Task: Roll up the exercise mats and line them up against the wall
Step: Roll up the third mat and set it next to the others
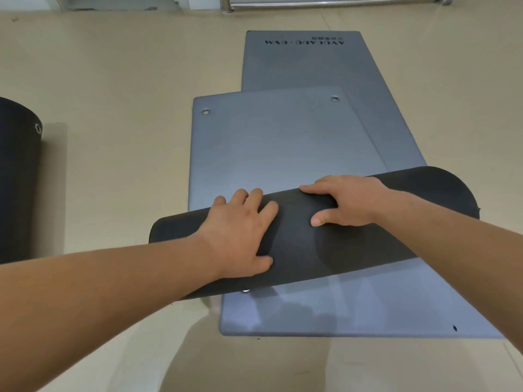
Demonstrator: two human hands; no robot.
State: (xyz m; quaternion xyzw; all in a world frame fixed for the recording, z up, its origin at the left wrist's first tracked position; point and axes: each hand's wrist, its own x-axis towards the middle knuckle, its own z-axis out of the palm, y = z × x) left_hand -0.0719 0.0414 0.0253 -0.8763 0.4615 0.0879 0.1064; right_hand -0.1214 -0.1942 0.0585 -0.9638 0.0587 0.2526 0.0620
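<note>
A grey exercise mat (277, 142) lies flat on the floor, its near end curled into a dark roll (424, 199) that runs across the middle of the view. My left hand (240, 233) presses on the roll's left part with fingers spread. My right hand (348, 202) rests on the roll's top, fingers over its far side and thumb on the near side. A second grey mat (308, 60) with printed letters lies flat underneath, reaching further away and also showing nearer to me (353, 312).
A rolled dark mat (17, 179) lies at the left edge of the view. Beige floor (113, 80) surrounds the mats. A metal rail (334, 2) and the foot of a wall run along the far top.
</note>
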